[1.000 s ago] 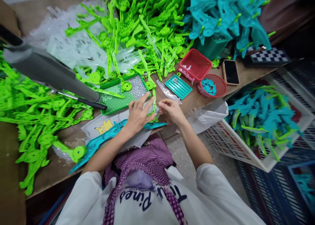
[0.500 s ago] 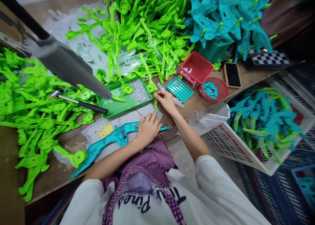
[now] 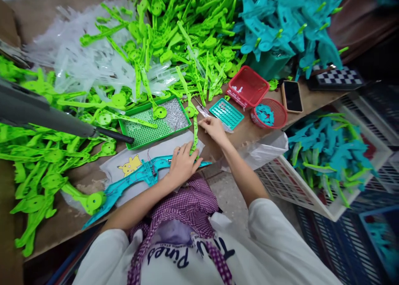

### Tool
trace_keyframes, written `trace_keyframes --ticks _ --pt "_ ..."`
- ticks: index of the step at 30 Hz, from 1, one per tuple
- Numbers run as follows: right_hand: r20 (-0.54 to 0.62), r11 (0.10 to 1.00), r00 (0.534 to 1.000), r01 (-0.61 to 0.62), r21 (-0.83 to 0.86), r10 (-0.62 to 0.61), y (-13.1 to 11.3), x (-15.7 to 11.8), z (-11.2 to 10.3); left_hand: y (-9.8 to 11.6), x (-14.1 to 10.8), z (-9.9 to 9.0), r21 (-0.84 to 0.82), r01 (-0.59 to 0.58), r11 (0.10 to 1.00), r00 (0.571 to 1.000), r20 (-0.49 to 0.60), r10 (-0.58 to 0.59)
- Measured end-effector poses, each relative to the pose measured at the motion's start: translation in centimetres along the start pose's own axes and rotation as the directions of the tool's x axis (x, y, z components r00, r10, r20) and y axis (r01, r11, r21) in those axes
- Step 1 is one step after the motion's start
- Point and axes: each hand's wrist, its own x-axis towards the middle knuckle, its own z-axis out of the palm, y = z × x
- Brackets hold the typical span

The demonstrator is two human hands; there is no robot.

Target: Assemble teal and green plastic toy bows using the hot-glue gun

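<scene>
The curved turquoise plastic frame (image 3: 145, 175) lies along the near edge of the counter (image 3: 245, 130), on a pale sheet printed with a yellow cartoon figure (image 3: 162, 148). The sheet probably shields the frame's surface. Thin dark wires (image 3: 149, 152) cross the frame's middle.

Left hand (image 3: 184, 164): placed palm down over the frame's right part, fingers lying across the near end of a slim bright-green plastic strip (image 3: 195, 131). This placement appears intended to steady both parts. Whether the grip encloses the strip or only presses on it is not determinable; the fingers hide the contact.

Right hand (image 3: 213, 128): positioned just right of the strip, thumb and fingertips drawn together. Any small item within this grip is too small to make out.

Supplies stand just beyond the hands, presumably for short reach: a green perforated plastic tray (image 3: 137, 134) with small silvery metal pieces (image 3: 176, 116) at its right end, a turquoise dimpled plastic tray (image 3: 227, 114), a red rectangular plastic basket (image 3: 254, 83), and a red round plastic basket (image 3: 281, 110) containing turquoise pieces (image 3: 264, 114).
</scene>
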Motion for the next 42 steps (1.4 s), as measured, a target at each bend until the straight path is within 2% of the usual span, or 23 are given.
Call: trace_keyframes --ticks 5,12,15,18,20,24,28,31,34,37,39,42 --pt "0.002 0.988 1.000 0.007 -0.153 -0.007 0.0 -0.1 0.0 -0.3 0.1 0.0 -0.075 -0.018 0.997 1.000 0.023 0.019" --pt "0.035 0.971 0.998 0.059 -0.230 -0.052 0.0 -0.3 -0.1 0.0 0.0 -0.2 -0.105 -0.011 0.994 0.999 0.051 0.016" --pt "0.045 0.945 0.994 0.107 -0.310 -0.098 -0.4 0.0 -0.3 0.1 -0.1 -0.3 -0.102 -0.010 0.995 0.998 0.066 0.017" --pt "0.117 0.921 0.982 0.181 -0.346 -0.149 -0.5 0.6 -0.6 0.1 -0.2 -0.4 -0.096 -0.012 0.995 0.997 0.070 0.018" --pt "0.183 0.928 0.967 0.226 -0.295 -0.177 -0.4 1.1 -1.0 0.0 -0.2 -0.4 -0.093 -0.019 0.996 0.998 0.064 0.025" --pt "0.296 0.947 0.915 0.310 -0.079 -0.275 0.4 2.4 -1.5 -0.1 -0.1 -0.2 -0.096 -0.036 0.995 0.998 0.057 0.042" --pt "0.415 0.974 0.885 0.224 0.019 -0.211 1.1 3.5 -1.4 0.0 -0.3 -0.5 -0.096 -0.022 0.995 0.995 0.099 0.031" --pt "0.422 0.979 0.885 0.197 0.040 -0.196 1.5 4.0 -1.2 -0.2 -0.4 -1.8 -0.097 -0.035 0.995 0.986 0.157 0.050" --pt "0.414 0.980 0.889 0.186 0.067 -0.197 1.6 4.2 -1.1 -0.8 1.5 -3.9 -0.105 -0.060 0.993 0.989 0.128 0.073" --pt "0.423 0.984 0.889 0.155 0.086 -0.177 1.4 4.2 -1.2 -2.0 6.0 -5.4 -0.061 0.089 0.994 0.996 -0.010 -0.090" --pt "0.434 0.986 0.886 0.142 0.082 -0.164 1.1 4.2 -1.3 -2.9 9.4 -5.6 -0.028 0.187 0.982 0.981 -0.055 -0.188" --pt "0.444 0.985 0.880 0.157 0.067 -0.171 0.8 4.2 -1.4 -3.8 12.5 -5.2 -0.007 0.174 0.985 0.985 -0.011 -0.174"
